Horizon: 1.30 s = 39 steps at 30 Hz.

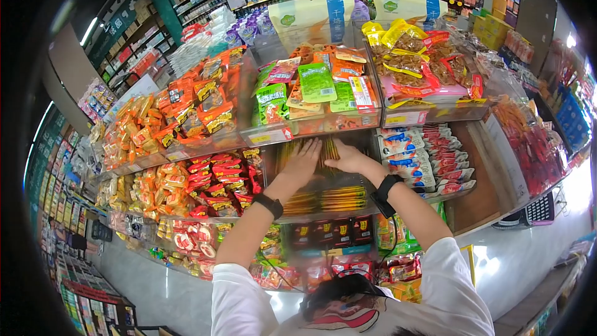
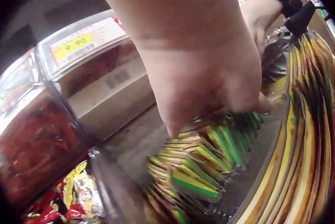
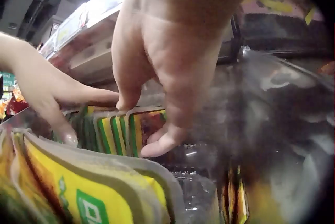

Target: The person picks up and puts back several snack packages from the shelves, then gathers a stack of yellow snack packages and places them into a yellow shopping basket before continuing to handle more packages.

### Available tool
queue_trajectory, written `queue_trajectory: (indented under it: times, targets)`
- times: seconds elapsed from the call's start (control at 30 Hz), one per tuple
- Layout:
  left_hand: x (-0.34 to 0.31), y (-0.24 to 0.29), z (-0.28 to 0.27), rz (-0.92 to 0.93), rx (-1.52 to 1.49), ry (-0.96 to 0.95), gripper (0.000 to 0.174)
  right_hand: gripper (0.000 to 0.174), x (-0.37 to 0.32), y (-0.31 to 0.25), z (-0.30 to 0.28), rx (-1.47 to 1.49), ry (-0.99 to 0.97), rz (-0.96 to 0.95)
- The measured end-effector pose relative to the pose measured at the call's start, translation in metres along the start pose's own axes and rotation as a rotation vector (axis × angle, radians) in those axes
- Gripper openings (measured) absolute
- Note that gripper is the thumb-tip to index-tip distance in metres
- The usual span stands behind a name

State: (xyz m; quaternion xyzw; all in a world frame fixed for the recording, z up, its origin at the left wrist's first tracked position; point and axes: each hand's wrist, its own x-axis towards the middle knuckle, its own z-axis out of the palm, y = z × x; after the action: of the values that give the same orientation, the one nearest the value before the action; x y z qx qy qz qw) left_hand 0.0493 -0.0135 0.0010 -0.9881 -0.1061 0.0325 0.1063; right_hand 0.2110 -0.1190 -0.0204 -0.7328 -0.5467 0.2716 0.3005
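Observation:
A row of flat, upright snack packets (image 3: 115,129) with yellow and green edges stands in a clear-sided bin. My left hand (image 1: 301,163) holds the row from its left, with fingers along the back and thumb toward the front. At the other end my right hand (image 1: 349,158) grips the packets, its thumb and fingers bent round them in the right wrist view. Both hands are close together. Nearer my body lies a second row of the same packets (image 1: 342,199), its yellow fronts (image 3: 99,187) facing up large in the right wrist view.
Left of this bin are red snack bags (image 1: 221,180); to its right, blue-and-white packets (image 1: 404,158). Behind rises a tier with green pouches (image 1: 317,82) and a price tag (image 1: 270,135). Clear plastic dividers (image 3: 282,93) wall the bin. Dark boxes (image 1: 329,231) sit below.

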Motion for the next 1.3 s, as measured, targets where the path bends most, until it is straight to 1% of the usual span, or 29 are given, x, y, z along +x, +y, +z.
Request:
queue_trajectory:
  times: [0.1,0.17,0.2,0.3,0.37,0.47,0.57,0.67,0.7,0.77,1.0,1.07,1.2,1.3]
  targets:
    - [0.000,-0.001,-0.003,-0.028,-0.044,-0.023,0.100,0.100,-0.008,-0.004,-0.003,0.005,-0.058,-0.052]
    - [-0.001,0.000,-0.004,-0.040,0.006,-0.034,0.100,0.106,-0.019,-0.018,-0.011,-0.037,-0.088,-0.072]
    - [-0.001,0.000,-0.004,-0.046,0.031,-0.041,0.099,0.108,-0.018,-0.017,-0.009,-0.073,-0.100,-0.043]
    - [-0.003,-0.007,-0.001,-0.030,-0.053,-0.020,0.099,0.111,-0.019,-0.015,-0.004,-0.221,-0.098,-0.002]
    - [-0.002,-0.013,0.007,-0.007,-0.066,0.005,0.098,0.110,-0.024,-0.017,-0.001,-0.363,-0.047,-0.039]
    - [-0.002,-0.012,0.009,-0.002,-0.062,0.026,0.100,0.105,-0.025,-0.028,-0.010,-0.385,-0.103,0.039]
    - [-0.005,-0.002,-0.008,-0.010,-0.062,0.014,0.103,0.102,-0.023,-0.026,-0.006,-0.429,-0.056,0.007]
    - [0.003,0.013,-0.011,0.009,-0.151,0.043,0.105,0.103,-0.018,-0.023,-0.006,-0.404,-0.109,0.040]
    - [0.005,0.015,-0.009,0.017,-0.193,0.062,0.106,0.103,-0.019,-0.022,-0.006,-0.400,-0.080,0.010]
    - [0.010,0.015,0.000,0.022,-0.126,0.085,0.105,0.103,-0.023,-0.019,-0.007,-0.393,-0.016,-0.044]
    - [0.017,0.009,0.005,0.063,-0.092,0.119,0.100,0.101,-0.028,-0.017,-0.010,-0.360,-0.018,-0.040]
    - [0.018,0.010,0.007,0.057,-0.075,0.155,0.098,0.101,-0.025,-0.013,-0.008,-0.358,0.005,-0.069]
    - [0.020,0.012,0.008,0.032,-0.085,0.195,0.098,0.100,-0.028,-0.024,-0.012,-0.335,-0.020,-0.059]
    - [0.020,0.016,0.001,-0.037,-0.116,0.126,0.099,0.099,-0.027,-0.017,-0.010,-0.291,-0.002,-0.056]
